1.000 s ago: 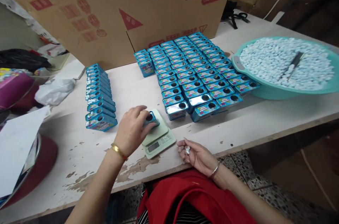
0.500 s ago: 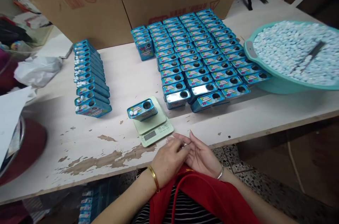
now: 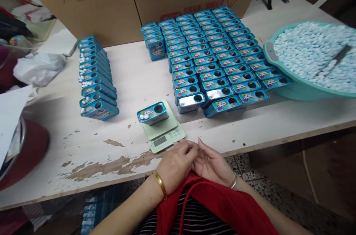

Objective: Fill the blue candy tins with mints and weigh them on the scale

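At the table's front edge my hands meet, just below a pale green kitchen scale (image 3: pixel 160 135). My left hand (image 3: pixel 176 162), a gold bracelet on its wrist, has its fingers curled over those of my right hand; what they pinch, if anything, is hidden. My right hand (image 3: pixel 213 166) is turned palm up, its thumb apart and its fingers partly covered by the left. On the scale's plate stands a blue candy tin (image 3: pixel 152 113) with a round dark opening and a few white candies on its lid. The display digits are unreadable.
A row of blue tins (image 3: pixel 97 79), several with candies on top, stands at the left. A large block of tins (image 3: pixel 211 59) fills the right middle. Beyond it is a turquoise basin (image 3: pixel 303 88) of pale candies holding dark-handled tongs (image 3: pixel 340 53). A cardboard box (image 3: pixel 116 12) stands behind.
The view has shifted slightly, so the tins and scale appear a little farther right. My hands stay together, with the left fingers slightly more folded over the right. The tin remains on the scale.
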